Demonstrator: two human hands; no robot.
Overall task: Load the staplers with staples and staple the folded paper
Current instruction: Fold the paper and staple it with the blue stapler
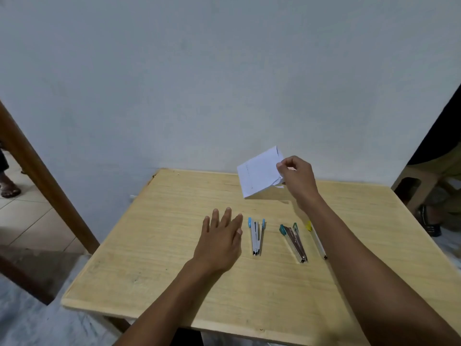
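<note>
Right hand [298, 179] fingertips pinch folded paper's [259, 172] right edge.

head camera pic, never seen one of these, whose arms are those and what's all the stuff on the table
There is no machine here. A camera worn on a person's head looks forward and down, so the two bare arms are the wearer's own. The right hand holds a folded white paper above the wooden table. The left hand hovers open, palm down, holding nothing. Three staplers lie side by side: a blue-tipped stapler, a teal-tipped stapler and a yellow-tipped stapler partly behind the right arm.
</note>
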